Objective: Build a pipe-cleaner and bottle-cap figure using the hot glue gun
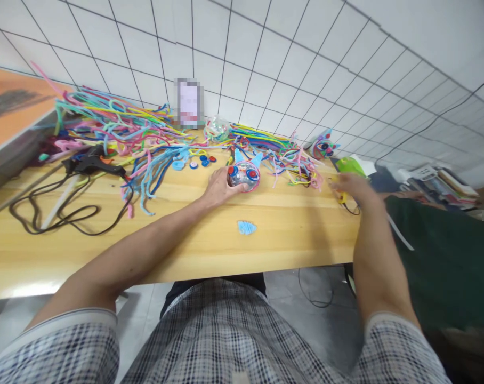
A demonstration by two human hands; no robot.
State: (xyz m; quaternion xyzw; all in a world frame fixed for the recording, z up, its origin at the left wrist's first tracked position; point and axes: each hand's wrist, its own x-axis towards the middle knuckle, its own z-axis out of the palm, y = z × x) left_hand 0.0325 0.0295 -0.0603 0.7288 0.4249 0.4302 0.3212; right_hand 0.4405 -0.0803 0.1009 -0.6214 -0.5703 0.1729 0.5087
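My left hand holds a clear round craft piece against the table; it has two light-blue pointed ears and red and blue round eyes. Over at the right, my right hand is blurred beside a small yellow tool with a wire; its fingers cannot be made out. Nearer the front edge lies a flat light-blue triangular piece. Several blue, red and white caps sit behind my left hand.
Colourful pipe cleaners line the back. A black glue gun with looped cord lies left. A phone, a clear ball and another eared piece stand near the wall. A person in dark green is at right.
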